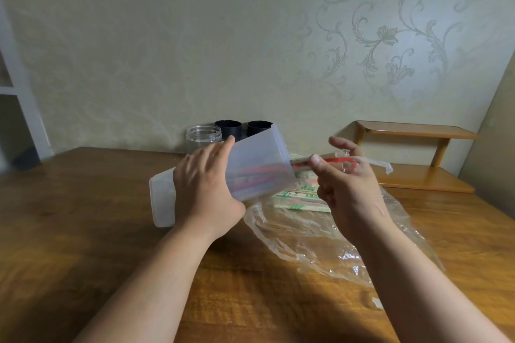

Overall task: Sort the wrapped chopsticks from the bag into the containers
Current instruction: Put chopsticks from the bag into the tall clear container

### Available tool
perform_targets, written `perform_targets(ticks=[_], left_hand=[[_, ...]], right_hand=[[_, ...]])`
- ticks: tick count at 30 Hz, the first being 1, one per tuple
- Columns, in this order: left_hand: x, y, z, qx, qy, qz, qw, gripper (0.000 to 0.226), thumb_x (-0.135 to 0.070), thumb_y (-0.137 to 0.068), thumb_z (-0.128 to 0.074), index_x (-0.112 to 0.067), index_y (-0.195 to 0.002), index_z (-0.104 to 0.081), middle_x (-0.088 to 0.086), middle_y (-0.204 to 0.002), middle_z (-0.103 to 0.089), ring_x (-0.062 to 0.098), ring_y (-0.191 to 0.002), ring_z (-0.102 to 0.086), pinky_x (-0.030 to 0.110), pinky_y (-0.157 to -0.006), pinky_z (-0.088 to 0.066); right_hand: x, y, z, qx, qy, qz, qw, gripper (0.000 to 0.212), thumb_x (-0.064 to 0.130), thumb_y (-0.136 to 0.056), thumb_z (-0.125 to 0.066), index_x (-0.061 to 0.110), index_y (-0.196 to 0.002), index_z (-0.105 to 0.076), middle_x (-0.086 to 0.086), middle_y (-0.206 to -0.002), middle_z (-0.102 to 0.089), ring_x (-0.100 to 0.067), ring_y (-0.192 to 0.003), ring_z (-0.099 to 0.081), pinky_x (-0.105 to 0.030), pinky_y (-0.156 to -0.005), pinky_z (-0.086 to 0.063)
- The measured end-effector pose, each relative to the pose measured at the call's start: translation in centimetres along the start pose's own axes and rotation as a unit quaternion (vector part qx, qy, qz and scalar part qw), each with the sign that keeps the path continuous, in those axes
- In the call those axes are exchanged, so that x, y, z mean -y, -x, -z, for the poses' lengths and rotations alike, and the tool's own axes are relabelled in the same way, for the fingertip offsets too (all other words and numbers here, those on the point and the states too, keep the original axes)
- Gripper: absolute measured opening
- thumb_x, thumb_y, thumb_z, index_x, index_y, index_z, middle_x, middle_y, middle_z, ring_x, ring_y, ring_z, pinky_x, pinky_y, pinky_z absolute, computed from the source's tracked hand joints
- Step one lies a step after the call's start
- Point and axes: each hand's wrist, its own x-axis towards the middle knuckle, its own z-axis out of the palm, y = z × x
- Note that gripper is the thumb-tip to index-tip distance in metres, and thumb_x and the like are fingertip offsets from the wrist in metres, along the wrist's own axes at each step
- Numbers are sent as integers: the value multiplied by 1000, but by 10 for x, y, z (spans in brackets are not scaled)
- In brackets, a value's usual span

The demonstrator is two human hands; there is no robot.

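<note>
My left hand [204, 186] grips a translucent white rectangular container [257, 159], tilted with its open mouth up and to the right. Red-wrapped chopsticks show dimly through its wall. My right hand [344, 175] pinches a red-wrapped pair of chopsticks [338, 160] between thumb and fingers, its left end at the container's mouth. Below it, green-and-white wrapped chopsticks [299, 199] lie on the clear plastic bag [315, 242], which is spread on the wooden table [83, 217].
A clear round jar [203, 138] and two black round containers [228, 127] stand at the back by the wall. A small wooden shelf [415, 153] sits at the back right. A white frame edge is at far left.
</note>
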Motion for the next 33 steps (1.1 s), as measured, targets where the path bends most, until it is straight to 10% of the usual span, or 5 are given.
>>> perform_targets(ticks=[4,7,15,19,33], left_hand=[[0,0,0,0,-2,2,1000,105,-19,-57,-82,-25,-149,-32,-1,-144,-42,22,-133,-34,45,-112,-25],[0,0,-1,2,-3,-1,1000,106,-21,-57,-83,-25,-149,-32,-1,-144,-42,22,-133,-34,46,-112,-25],[1,0,0,4,-2,1,1000,107,-21,-57,-85,-25,-150,-31,-1,-145,-41,21,-133,-33,46,-113,-24],[1,0,-1,2,0,4,1000,107,-19,-55,-83,-25,-150,-32,-1,-144,-43,22,-132,-35,47,-111,-26],[0,0,-1,7,3,2,1000,105,-18,-56,-82,-26,-149,-32,-2,-143,-42,21,-132,-34,46,-112,-25]], right_hand=[[1,2,1,29,-152,8,988,30,7,-84,-64,13,-112,-55,-7,-75,-54,-17,-59,-51,-27,-54,-47],[0,5,-2,19,-44,13,999,10,3,-92,-63,9,-98,-67,-3,-70,-62,-13,-62,-54,-25,-58,-50],[0,1,2,-30,-58,102,993,16,-2,-90,-63,11,-98,-62,-7,-82,-62,-17,-72,-60,-28,-66,-54],[-1,4,-5,-38,117,91,988,20,2,-89,-68,20,-81,-73,4,-78,-73,-9,-70,-65,-21,-63,-53],[-7,5,-6,-45,154,69,985,18,19,-99,-55,32,-107,-65,11,-99,-73,4,-82,-63,-12,-67,-44]])
